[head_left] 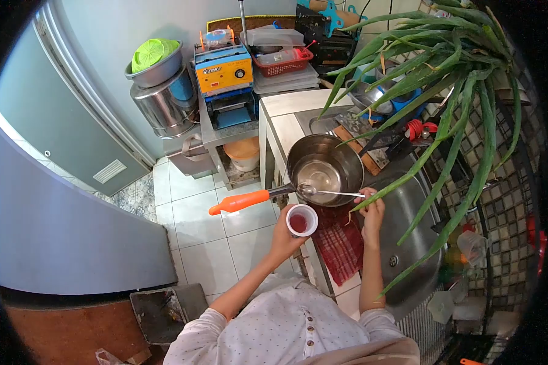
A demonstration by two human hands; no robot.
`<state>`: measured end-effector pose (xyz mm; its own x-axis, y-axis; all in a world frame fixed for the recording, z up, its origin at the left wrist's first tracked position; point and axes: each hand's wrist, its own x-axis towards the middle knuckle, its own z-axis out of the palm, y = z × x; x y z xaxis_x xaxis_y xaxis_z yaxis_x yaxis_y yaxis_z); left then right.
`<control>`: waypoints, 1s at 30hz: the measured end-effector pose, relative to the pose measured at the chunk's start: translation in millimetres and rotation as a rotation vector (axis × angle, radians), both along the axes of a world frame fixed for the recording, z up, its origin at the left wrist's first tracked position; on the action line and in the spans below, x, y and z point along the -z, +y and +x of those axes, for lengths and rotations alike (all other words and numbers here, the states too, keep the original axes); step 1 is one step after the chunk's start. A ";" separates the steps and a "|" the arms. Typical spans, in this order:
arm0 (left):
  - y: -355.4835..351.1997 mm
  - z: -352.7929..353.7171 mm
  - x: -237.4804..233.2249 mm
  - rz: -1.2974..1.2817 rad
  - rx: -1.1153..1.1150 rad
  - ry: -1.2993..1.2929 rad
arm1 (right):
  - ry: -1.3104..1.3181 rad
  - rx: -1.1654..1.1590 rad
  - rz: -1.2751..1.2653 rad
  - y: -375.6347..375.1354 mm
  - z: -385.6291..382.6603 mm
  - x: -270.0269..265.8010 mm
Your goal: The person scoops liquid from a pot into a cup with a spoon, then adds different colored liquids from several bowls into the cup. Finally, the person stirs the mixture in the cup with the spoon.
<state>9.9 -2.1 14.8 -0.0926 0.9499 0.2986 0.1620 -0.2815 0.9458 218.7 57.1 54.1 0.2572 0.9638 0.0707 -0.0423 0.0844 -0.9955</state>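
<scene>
My left hand [284, 236] is wrapped round a small white cup [310, 230] with red liquid [298, 223] in its bottom. In my right hand [372, 214] is the handle of a metal spoon [332, 193]. The spoon's bowl lies over the near rim of a steel saucepan [326, 152], on the side toward the cup. The saucepan has an orange-sleeved handle [240, 201] that points left past the counter edge. Pale, clear-looking liquid shows at the saucepan's bottom. A red checked cloth [340, 246] lies under and in front of the pan.
A steel sink [408, 243] is to the right. Long green leaves [432, 176] hang over it, close to my right hand. A yellow and blue cup sealer [226, 76] stands behind left. On the floor is a grey bin [164, 307].
</scene>
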 end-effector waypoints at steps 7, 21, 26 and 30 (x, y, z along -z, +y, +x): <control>1.3 0.5 5.4 -0.010 0.008 0.004 | 0.150 0.030 0.011 -7.0 5.5 -22.8; 4.3 1.9 7.7 0.002 0.013 0.004 | 0.008 -0.214 0.110 -32.2 4.5 -53.7; 4.6 0.6 9.8 0.005 0.012 0.020 | -0.006 -0.256 0.175 -29.6 6.0 -48.1; 3.9 -0.9 4.1 -0.007 0.009 0.037 | 0.131 -0.028 0.202 -19.1 7.8 -39.2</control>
